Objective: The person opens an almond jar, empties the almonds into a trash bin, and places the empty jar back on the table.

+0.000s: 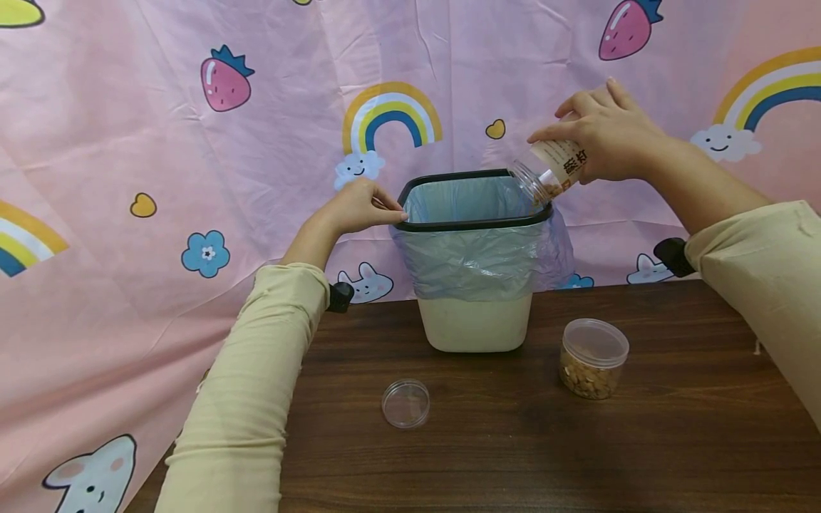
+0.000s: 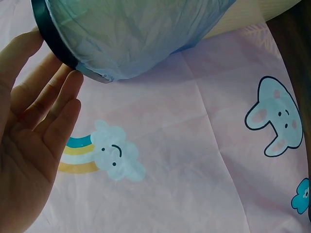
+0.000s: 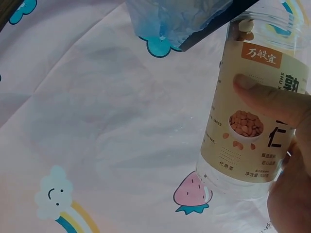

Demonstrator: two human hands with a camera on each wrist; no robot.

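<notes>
A pale trash bin (image 1: 477, 324) with a black rim and a bluish bag (image 1: 474, 260) folded over it stands on the table. My left hand (image 1: 359, 206) pinches the rim at its left corner, thumb and fingertips against the edge, also seen in the left wrist view. My right hand (image 1: 609, 135) grips a clear plastic jar (image 3: 243, 116) with a beige label. The jar is tilted, its uncapped mouth down over the bin's right rim. A few brown kernels (image 3: 246, 30) lie near the mouth. The bin's bottom inside is hidden.
On the dark wooden table (image 1: 487, 456), a clear round lid (image 1: 406, 403) lies in front of the bin. A lidded tub (image 1: 594, 360) of light brown pieces stands to the right. A pink printed cloth (image 1: 288, 142) hangs close behind the bin.
</notes>
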